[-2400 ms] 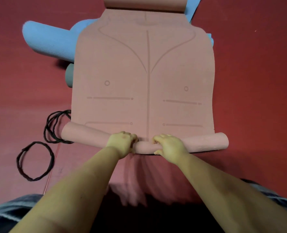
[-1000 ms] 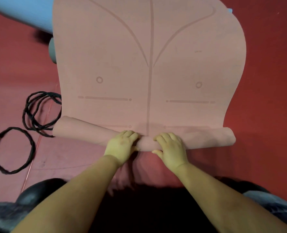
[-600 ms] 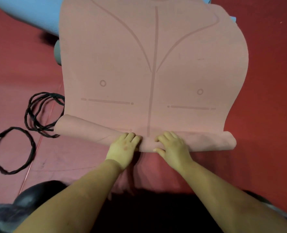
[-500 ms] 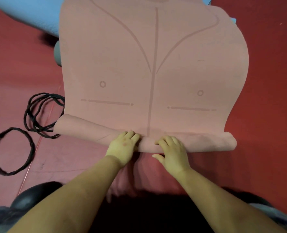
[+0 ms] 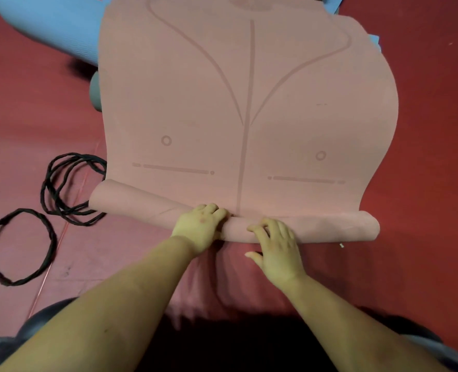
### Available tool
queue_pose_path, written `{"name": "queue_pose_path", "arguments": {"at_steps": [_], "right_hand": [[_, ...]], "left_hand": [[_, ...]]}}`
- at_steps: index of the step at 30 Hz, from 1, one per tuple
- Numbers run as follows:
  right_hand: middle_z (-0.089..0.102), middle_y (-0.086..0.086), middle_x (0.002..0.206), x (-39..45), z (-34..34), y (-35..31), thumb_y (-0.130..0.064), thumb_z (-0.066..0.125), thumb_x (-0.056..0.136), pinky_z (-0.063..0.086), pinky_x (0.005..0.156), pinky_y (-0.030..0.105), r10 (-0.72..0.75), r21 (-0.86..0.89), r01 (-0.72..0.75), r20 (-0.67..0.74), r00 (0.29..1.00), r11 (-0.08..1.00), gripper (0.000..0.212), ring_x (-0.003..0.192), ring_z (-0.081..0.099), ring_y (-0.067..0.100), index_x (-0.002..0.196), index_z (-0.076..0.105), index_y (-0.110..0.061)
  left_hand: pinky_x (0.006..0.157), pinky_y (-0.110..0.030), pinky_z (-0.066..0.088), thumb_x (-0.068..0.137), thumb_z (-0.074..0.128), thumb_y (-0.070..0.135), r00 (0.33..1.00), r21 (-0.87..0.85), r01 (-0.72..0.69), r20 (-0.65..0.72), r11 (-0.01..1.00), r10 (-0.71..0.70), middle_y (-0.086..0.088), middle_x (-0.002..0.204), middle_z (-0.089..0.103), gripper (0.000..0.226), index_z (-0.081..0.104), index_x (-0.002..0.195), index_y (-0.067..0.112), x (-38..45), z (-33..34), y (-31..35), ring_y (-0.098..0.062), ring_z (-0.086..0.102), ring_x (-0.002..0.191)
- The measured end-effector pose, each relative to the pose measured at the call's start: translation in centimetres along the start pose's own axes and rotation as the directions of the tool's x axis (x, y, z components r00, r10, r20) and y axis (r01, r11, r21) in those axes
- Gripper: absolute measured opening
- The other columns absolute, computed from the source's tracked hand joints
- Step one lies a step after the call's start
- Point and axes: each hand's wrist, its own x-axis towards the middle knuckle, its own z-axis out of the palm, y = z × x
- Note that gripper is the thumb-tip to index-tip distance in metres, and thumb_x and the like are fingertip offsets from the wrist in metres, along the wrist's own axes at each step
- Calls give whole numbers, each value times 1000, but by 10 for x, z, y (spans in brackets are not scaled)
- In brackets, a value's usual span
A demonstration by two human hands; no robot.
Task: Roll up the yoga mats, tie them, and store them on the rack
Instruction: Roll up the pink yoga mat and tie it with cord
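A pink yoga mat (image 5: 249, 103) with printed guide lines lies spread on the red floor, running away from me. Its near end is wound into a thin roll (image 5: 330, 226) that spans the mat's width. My left hand (image 5: 199, 228) sits on the roll just left of the centre line, fingers curled over its top. My right hand (image 5: 277, 248) is just right of centre and drawn back. Its bent fingertips touch the roll's near side and its thumb is spread out toward me.
A rolled blue mat (image 5: 47, 30) lies at the upper left, partly under the pink one, with a grey-green roll end (image 5: 96, 92) beside it. Black cord loops (image 5: 69, 189) and a single black ring (image 5: 18, 245) lie left of the roll. Red floor surrounds everything.
The roll has grown and advanced a little up the mat. My right hand has slid back from the roll's top to its near side; my left hand stays on top.
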Motion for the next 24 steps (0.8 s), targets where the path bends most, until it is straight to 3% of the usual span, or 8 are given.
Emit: {"name": "queue_pose_path", "arguments": {"at_steps": [4,8,11,12,16,20,22,24], "right_hand": [[59,1,92,27,-4,9,-25,89,52,49,75,37,11,36,-13,57,998,999,53,85,59,27,98,64,-20],[52,-4,116,45,-11,15,-29,72,79,32,96,32,48,116,-71,190,981,991,41,111,46,20,116,54,-26],[52,-5,114,48,-14,11,-30,73,78,32,96,31,83,100,-107,218,972,989,42,111,45,19,115,54,-28],[54,-3,109,44,-14,10,-28,76,74,36,94,34,62,73,-75,159,985,994,44,106,49,21,113,57,-26],[58,2,92,27,-4,6,-27,90,50,51,77,40,30,29,-30,-5,1000,999,56,83,59,26,100,65,-20],[60,4,100,49,-6,10,-25,83,65,47,87,40,74,69,-76,34,997,995,49,95,56,29,108,63,-19],[58,3,112,62,-11,17,-31,73,78,40,96,36,63,65,-72,128,990,995,44,106,52,27,119,59,-21],[56,2,117,73,-15,21,-34,69,82,36,97,31,69,83,-88,208,976,993,44,110,50,25,122,55,-22]], "left_hand": [[89,-35,39,90,56,31,997,-9,27,73,1000,-26,-5,125,47,42,46,130,20,9,-12,2,-25,44,116],[62,-33,52,74,62,29,956,125,-77,-274,989,109,-11,97,61,35,61,104,10,-13,14,-5,-31,62,81],[58,-32,55,69,66,21,941,109,-88,-317,990,118,-9,94,63,36,62,103,11,-14,25,-8,-28,63,79],[57,-31,54,69,67,19,941,98,-83,-321,992,111,-7,92,63,34,63,103,12,-10,23,-8,-27,63,78],[65,-35,54,68,77,10,968,0,-56,-245,998,54,-8,101,62,42,65,109,12,1,14,-12,-30,63,91],[94,-33,37,93,53,25,993,-48,11,-121,999,-17,-3,129,46,41,47,133,18,20,-8,-13,-23,42,121],[92,-34,38,93,51,26,998,-39,24,-65,999,-26,-5,125,48,37,50,129,18,32,-17,-14,-24,44,118],[75,-35,45,89,52,28,973,66,-48,-221,997,61,-9,108,55,28,60,111,13,29,-17,-16,-29,55,99]]}}
